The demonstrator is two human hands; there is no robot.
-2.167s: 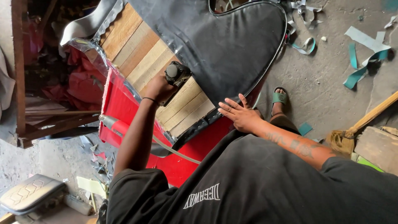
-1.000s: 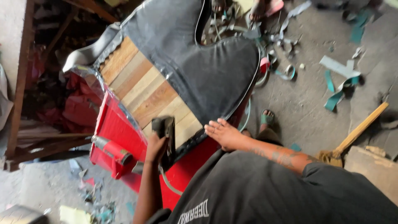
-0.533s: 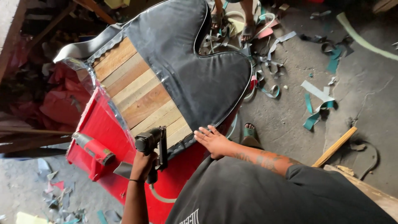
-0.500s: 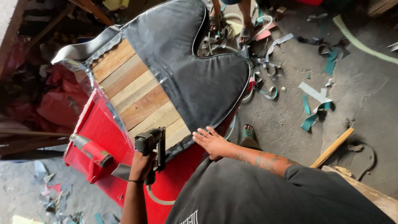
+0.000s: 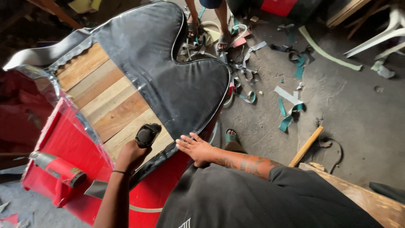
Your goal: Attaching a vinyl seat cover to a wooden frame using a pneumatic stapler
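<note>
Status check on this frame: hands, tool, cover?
Left hand grips black tool on wooden slats. Right hand flat on black cover edge. Nothing blocking.

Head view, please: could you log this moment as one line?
left hand: holds black tool on wooden slats | right hand: flat on black cover edge

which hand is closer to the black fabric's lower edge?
Right. The right hand lies flat on the black fabric at its lower edge; the left hand grips a black tool over the wooden slats.

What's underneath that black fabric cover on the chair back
Pale and brown wooden slats show where the black fabric cover ends. The right hand presses the cover's edge; the left hand holds a black tool. Whatever lies beneath the cover itself is hidden.
</note>
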